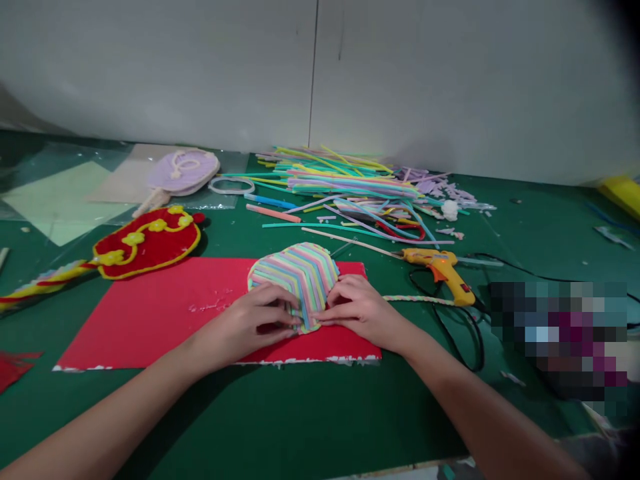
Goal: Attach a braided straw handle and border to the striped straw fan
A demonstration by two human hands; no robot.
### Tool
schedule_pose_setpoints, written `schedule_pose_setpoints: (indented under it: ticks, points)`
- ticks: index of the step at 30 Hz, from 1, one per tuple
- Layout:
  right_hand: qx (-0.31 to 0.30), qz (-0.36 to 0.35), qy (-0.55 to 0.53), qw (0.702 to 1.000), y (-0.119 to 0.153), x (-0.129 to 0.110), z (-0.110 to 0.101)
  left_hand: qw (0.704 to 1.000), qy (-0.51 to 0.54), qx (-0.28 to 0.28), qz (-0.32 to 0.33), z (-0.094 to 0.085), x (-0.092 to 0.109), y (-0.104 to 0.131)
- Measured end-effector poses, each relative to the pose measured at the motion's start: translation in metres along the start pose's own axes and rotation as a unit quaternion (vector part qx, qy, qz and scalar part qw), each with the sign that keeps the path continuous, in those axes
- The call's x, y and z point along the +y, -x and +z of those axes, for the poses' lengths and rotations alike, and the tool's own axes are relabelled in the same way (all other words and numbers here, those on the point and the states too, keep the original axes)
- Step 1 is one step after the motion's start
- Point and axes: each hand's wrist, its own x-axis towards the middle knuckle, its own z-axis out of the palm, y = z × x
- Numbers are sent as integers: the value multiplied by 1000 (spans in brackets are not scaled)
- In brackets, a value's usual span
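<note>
The left hand's fingers are bent and close together, with the thumb set a bit apart from them. The right hand's fingers are bent too. Their tips touch the two sides of the slim near end of the striped fan. Whether they pinch it hard or just press on it, the view does not tell. The fan lies between the hands, and its wide part sticks out past the fingers on the far side.

The stripes fill all of the fan's face that shows, so that part looks done. The near end is partly hidden, so what is left to do there is hard to say. No handle shows on it.

Under the fan is a red sheet, with clear bits of what may be glue on its left part. To the right, a braid comes out from behind the right hand and runs to the glue gun. Its other end is hidden. A red fan lies to the left, and a purple fan is farther off. On the far side is a heap of soft sticks.
</note>
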Motion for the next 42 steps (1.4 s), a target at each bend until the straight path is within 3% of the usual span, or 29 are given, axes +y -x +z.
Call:
schedule_pose_setpoints:
  ticks: [42]
  points:
    - [27,-11,-19,999,0,2,5,1000,13,6,-5,1,0,1]
